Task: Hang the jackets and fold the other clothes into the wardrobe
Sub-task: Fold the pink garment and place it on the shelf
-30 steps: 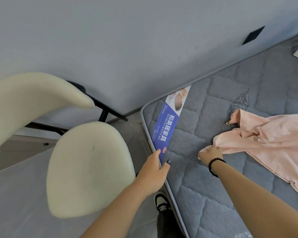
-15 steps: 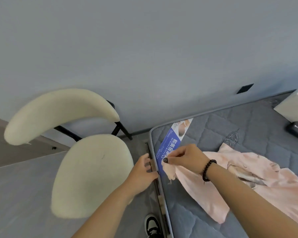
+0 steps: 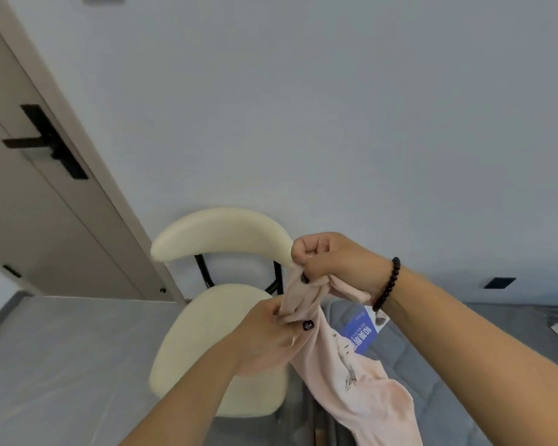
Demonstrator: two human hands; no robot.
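From the head camera I see a pale blue-grey wall (image 3: 303, 107), a beige door (image 3: 39, 226) with a black lever handle (image 3: 42, 141) at left, and a cream chair (image 3: 219, 317) on black legs beside a grey quilted mattress (image 3: 432, 381) bearing a blue label (image 3: 363, 333). My left hand (image 3: 271, 336) and right hand (image 3: 332, 265) both hold the pink garment (image 3: 345, 365) in the air above the mattress edge, fingers curled and pinching bunched cloth; its tail hangs down to the right. Half a second ago it lay on the mattress, gripped by the right hand alone; now it is lifted, and the door has come into view.
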